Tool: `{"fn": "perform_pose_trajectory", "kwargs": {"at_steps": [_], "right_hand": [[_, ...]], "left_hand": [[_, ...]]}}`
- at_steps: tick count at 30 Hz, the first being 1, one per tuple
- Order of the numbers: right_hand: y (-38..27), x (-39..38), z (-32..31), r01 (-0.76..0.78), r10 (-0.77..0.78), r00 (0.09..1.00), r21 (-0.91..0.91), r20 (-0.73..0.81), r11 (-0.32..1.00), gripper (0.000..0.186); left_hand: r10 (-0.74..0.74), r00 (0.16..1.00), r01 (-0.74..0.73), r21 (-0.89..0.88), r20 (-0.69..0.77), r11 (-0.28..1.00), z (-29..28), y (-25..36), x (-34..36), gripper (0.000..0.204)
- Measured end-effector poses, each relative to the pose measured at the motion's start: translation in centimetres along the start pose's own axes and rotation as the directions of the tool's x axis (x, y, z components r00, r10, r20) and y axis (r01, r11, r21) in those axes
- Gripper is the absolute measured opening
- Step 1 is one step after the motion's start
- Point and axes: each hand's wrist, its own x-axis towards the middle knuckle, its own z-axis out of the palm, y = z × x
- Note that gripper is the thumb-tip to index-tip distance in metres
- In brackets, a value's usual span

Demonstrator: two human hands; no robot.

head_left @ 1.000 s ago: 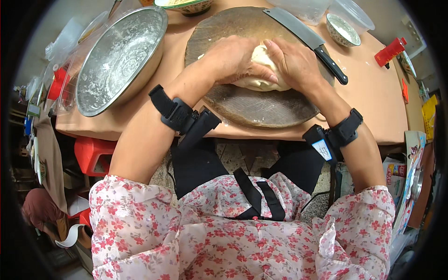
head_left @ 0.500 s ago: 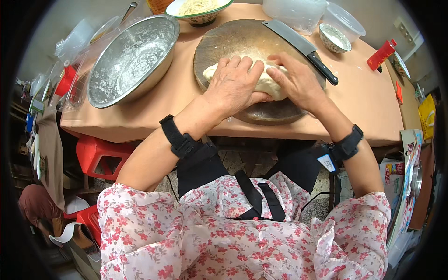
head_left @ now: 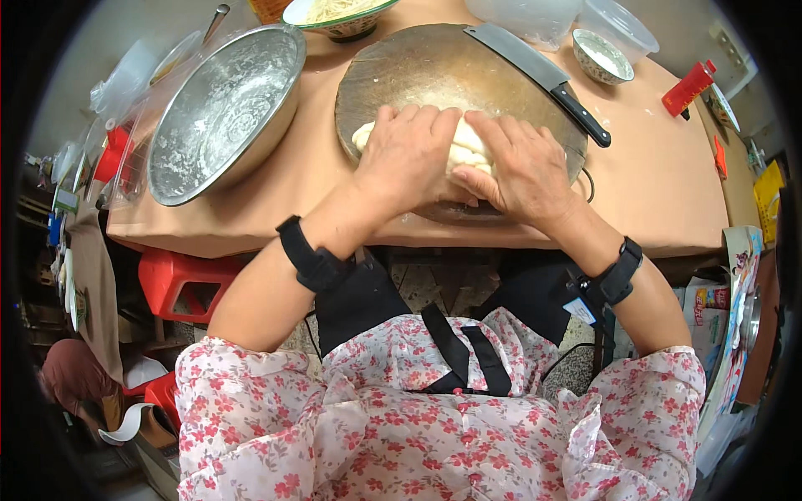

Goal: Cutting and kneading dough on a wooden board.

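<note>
A lump of pale dough (head_left: 468, 150) lies on the near half of a round wooden chopping board (head_left: 401, 71). Both hands grip it from above. My left hand (head_left: 409, 154) covers its left part with the fingers curled over the far side. My right hand (head_left: 522, 163) wraps the right part, its thumb lying along the near face. Much of the dough is hidden under the palms; some shows between the hands and past the left knuckles. A cleaver (head_left: 535, 71) rests on the board's right side, its black handle sticking out over the edge.
Left of the board stands a large flour-dusted metal bowl (head_left: 230, 108). Behind are a bowl of shredded pale food (head_left: 342, 21), clear plastic tubs (head_left: 618, 29) and a small patterned bowl of white powder (head_left: 601, 58). A red bottle (head_left: 689, 88) is at the right, a red stool (head_left: 180, 284) below left.
My right fingers have come down from a raised position and closed over the dough beside my left hand. The whole view has shifted slightly.
</note>
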Motion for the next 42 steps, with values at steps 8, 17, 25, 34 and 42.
{"fn": "perform_pose_trajectory", "kwargs": {"at_steps": [8, 17, 25, 34, 42], "right_hand": [[3.9, 2.9, 1.8, -0.181, 0.167, 0.981, 0.152, 0.101, 0.972, 0.051], [4.9, 3.7, 2.3, -0.275, 0.258, 0.955, 0.106, 0.149, 0.956, 0.052], [3.3, 2.5, 0.2, -0.305, 0.272, 0.944, 0.18, 0.185, 0.935, 0.047], [1.2, 5.3, -0.5, -0.431, 0.398, 0.83, -0.004, 0.391, 0.902, 0.055], [-0.9, 1.3, 0.1, -0.171, 0.171, 0.985, 0.03, 0.0, 0.985, 0.037]], "left_hand": [[-0.01, 0.942, 0.107, -0.272, 0.335, 0.956, -0.5, -3.0, 5.2, 0.076], [-0.068, 0.958, 0.143, -0.26, 0.279, 0.955, -0.2, -3.2, 5.5, 0.08], [0.018, 0.994, 0.004, -0.206, 0.104, 0.979, -0.5, -1.7, 2.7, 0.066], [0.171, 0.964, -0.171, 0.016, -0.203, 0.985, 0.1, 0.3, 0.8, 0.067], [0.005, 0.997, -0.014, -0.116, -0.077, 0.993, -1.2, 0.9, -0.1, 0.086]]}}
